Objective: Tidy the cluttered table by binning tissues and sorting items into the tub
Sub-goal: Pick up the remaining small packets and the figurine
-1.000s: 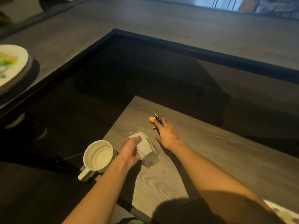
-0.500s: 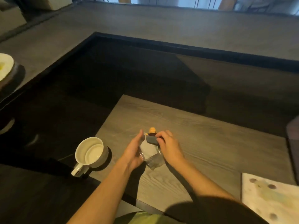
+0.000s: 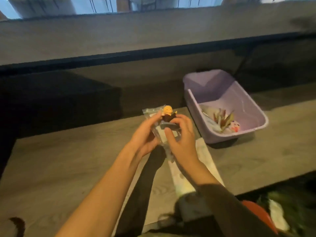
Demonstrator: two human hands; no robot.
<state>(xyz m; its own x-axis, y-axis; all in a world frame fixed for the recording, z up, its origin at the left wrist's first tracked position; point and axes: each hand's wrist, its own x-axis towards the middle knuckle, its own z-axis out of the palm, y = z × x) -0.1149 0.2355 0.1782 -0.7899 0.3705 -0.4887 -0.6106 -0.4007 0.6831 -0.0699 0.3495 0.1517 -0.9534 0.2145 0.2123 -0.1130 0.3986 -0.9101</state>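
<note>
Both hands are raised above the grey wooden table [image 3: 68, 165], holding items together. My left hand [image 3: 145, 135] grips a clear plastic packet [image 3: 150, 112] from the left side. My right hand [image 3: 181, 135] is closed on a small figurine [image 3: 166, 112] with a yellow head and dark body, on a grey base, pressed against the packet. To the right stands a lilac plastic tub [image 3: 256, 115] holding reddish leaves and some white patterned items. The tub lies about a hand's width right of my right hand.
A pale patterned sheet [image 3: 203, 158] lies on the table under my right forearm. At the bottom right there is a red-rimmed bin [image 3: 261, 214] with a white tissue [image 3: 278, 214] in it. A dark gap and a long grey counter [image 3: 153, 35] run behind the table.
The view has swung right, so the mug has left the frame and the tub has come in. Both hands have lifted the packet and the figurine off the table.
</note>
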